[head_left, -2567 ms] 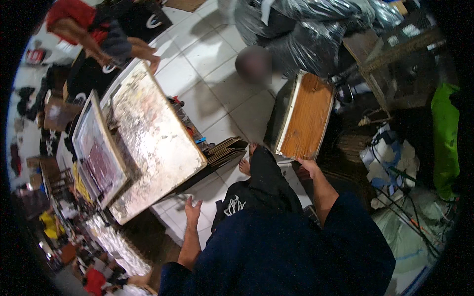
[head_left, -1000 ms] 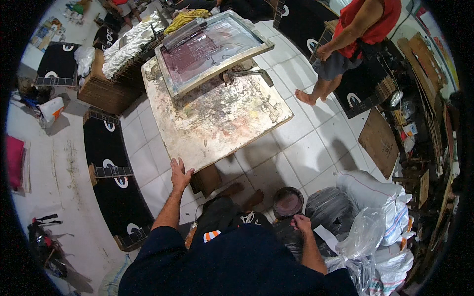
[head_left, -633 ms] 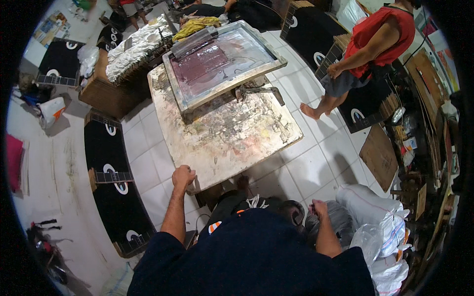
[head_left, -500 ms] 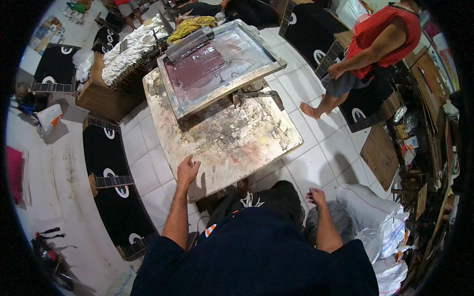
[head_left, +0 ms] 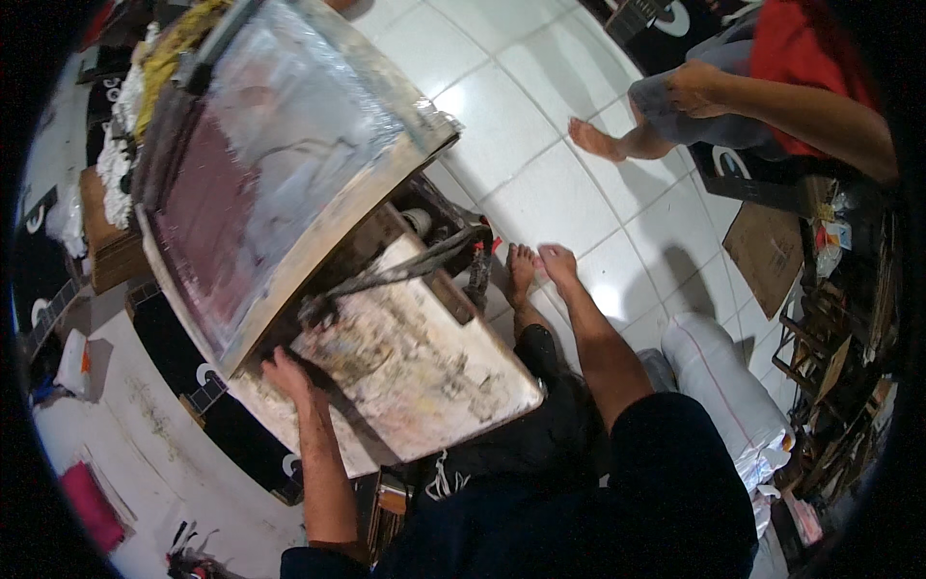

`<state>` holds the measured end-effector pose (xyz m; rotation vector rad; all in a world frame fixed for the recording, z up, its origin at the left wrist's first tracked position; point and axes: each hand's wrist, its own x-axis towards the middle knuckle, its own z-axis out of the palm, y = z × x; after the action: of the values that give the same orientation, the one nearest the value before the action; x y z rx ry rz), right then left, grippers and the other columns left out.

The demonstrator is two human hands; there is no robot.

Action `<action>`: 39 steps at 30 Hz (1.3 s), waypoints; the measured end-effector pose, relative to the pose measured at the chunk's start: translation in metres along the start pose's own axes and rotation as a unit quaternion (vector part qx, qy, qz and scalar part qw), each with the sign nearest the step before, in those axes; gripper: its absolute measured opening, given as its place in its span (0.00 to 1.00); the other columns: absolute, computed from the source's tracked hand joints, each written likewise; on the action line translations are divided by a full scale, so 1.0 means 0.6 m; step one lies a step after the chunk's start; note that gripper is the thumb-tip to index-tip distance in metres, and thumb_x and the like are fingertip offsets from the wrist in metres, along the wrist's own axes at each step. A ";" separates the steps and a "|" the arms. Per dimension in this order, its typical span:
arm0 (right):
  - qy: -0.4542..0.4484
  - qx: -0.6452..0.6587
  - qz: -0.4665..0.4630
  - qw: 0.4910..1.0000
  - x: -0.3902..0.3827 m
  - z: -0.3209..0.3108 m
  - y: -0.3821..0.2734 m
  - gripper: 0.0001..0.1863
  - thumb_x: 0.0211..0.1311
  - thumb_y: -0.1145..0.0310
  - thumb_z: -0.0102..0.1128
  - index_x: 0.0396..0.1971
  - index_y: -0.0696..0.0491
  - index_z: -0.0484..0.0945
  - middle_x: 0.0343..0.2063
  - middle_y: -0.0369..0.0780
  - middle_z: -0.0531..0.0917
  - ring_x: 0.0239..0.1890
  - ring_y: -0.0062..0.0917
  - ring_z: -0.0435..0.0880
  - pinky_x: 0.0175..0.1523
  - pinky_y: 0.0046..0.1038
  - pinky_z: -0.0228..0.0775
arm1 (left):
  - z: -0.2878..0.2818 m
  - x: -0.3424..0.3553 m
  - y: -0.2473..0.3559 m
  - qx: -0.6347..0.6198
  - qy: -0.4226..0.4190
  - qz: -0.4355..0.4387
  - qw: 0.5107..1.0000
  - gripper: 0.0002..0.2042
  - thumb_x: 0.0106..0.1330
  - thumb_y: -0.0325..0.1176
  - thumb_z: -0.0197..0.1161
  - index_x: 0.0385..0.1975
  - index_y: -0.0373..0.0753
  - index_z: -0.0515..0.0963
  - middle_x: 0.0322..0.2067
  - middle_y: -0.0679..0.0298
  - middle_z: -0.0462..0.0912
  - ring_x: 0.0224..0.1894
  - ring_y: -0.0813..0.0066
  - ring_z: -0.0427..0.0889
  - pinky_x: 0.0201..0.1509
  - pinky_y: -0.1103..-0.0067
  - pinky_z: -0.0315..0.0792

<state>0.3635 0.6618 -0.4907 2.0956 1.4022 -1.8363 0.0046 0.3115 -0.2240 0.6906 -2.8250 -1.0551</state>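
Observation:
A wooden-framed printing screen (head_left: 318, 246) is tilted up over a worn, paint-stained board (head_left: 434, 386). Dark red ink coats part of its mesh, and a dark squeegee (head_left: 164, 159) rests along the far left side. My left hand (head_left: 291, 378) is at the screen's near lower corner, above the board, fingers apart and the tips partly in shadow; whether it touches the frame I cannot tell. Away from the table, my right hand (head_left: 556, 263) hangs over the floor, loosely curled with nothing visible in it. In the picture it appears beside my bare foot (head_left: 521, 268).
A dark metal arm (head_left: 405, 267) runs from under the screen across the board. Another person in a red top (head_left: 810, 68) stands barefoot at the upper right. White sacks (head_left: 719, 386) lie on the right. Printed black panels (head_left: 169, 338) line the left floor.
My view has turned and come nearer to the screen. My left hand has moved forward to its near corner. My right arm has stretched forward. The screen appears larger and further left.

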 end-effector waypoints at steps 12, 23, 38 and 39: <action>-0.262 -0.395 -0.485 0.735 0.132 0.300 -0.085 0.28 0.63 0.65 0.64 0.65 0.36 0.77 0.56 0.48 0.77 0.58 0.42 0.77 0.62 0.43 0.72 | 0.005 -0.046 0.027 -0.063 -0.084 0.047 0.993 0.24 0.79 0.46 0.52 0.65 0.34 0.66 0.58 0.57 0.72 0.56 0.64 0.75 0.63 0.67 0.69; -0.200 -0.220 -0.358 0.885 0.049 0.119 -0.165 0.28 0.58 0.74 0.69 0.61 0.52 0.78 0.54 0.43 0.81 0.58 0.34 0.79 0.62 0.34 0.73 | 0.011 -0.067 -0.008 0.335 0.022 0.107 0.936 0.34 0.81 0.46 0.41 0.77 0.26 0.47 0.76 0.34 0.45 0.79 0.36 0.44 0.81 0.52 0.35; -0.166 -0.151 -0.570 0.790 -0.462 -0.024 -0.752 0.13 0.65 0.75 0.64 0.48 0.62 0.84 0.39 0.46 0.86 0.42 0.28 0.84 0.52 0.29 0.75 | 0.065 -0.119 0.097 0.357 0.099 0.060 0.927 0.34 0.65 0.39 0.58 0.64 0.15 0.65 0.77 0.31 0.41 0.81 0.39 0.36 0.81 0.47 0.32; -0.173 -0.139 -0.561 0.798 -0.485 0.011 -0.763 0.12 0.64 0.73 0.65 0.45 0.62 0.84 0.35 0.44 0.86 0.38 0.28 0.84 0.47 0.28 0.75 | 0.064 -0.121 0.099 0.369 0.090 0.055 0.923 0.34 0.65 0.39 0.58 0.65 0.16 0.65 0.77 0.31 0.40 0.81 0.39 0.35 0.81 0.47 0.32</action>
<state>0.1042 0.7591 -0.0242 0.6286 2.8394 -1.8445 0.0391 0.4056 -0.2077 0.5981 -2.9988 0.1333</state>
